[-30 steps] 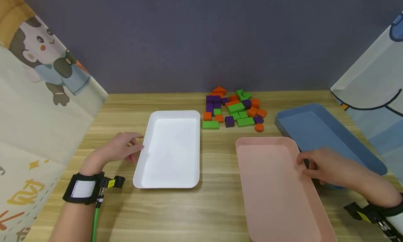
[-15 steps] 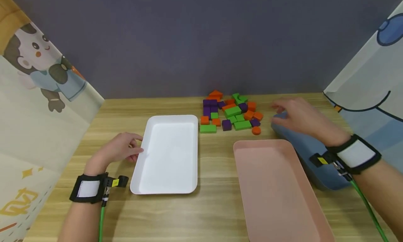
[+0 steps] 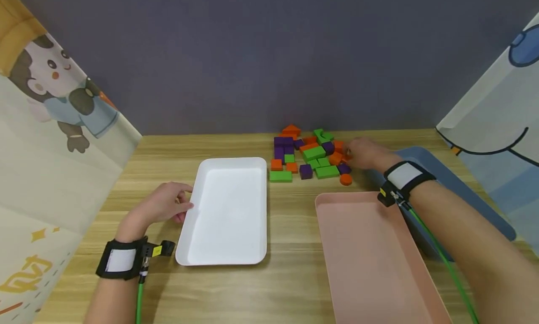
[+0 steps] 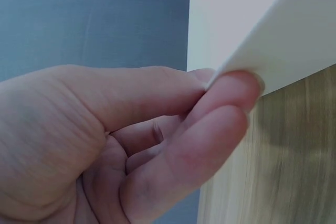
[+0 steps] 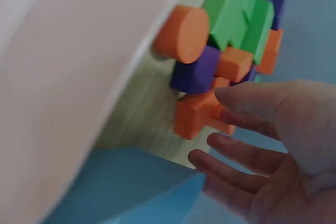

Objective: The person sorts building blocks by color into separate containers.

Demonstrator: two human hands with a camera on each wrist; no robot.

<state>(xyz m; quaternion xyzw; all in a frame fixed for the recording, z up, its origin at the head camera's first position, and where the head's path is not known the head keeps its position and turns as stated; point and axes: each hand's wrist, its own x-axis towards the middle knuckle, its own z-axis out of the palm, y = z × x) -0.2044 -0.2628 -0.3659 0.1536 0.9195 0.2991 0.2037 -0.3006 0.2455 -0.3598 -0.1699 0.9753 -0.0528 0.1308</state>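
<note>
My left hand (image 3: 166, 203) pinches the left rim of the white tray (image 3: 227, 211); in the left wrist view the thumb and forefinger (image 4: 231, 90) close on its thin edge. The right hand (image 3: 364, 153) is at the right side of a pile of green, purple and orange toy blocks. In the right wrist view its fingers are loosely bent and spread, with the thumb (image 5: 252, 98) right at an orange block (image 5: 191, 116). A purple block (image 5: 197, 72) and an orange round block (image 5: 184, 34) lie close by.
A pink tray (image 3: 379, 254) lies on the table (image 3: 290, 286) at the front right. The blue tray (image 3: 459, 193) stands beyond it, partly under the right forearm. A dark panel (image 3: 269, 57) rises behind the blocks.
My right hand has moved from the pink tray's right rim, over the blue tray, to the right side of the block pile. The left hand keeps hold of the white tray.
</note>
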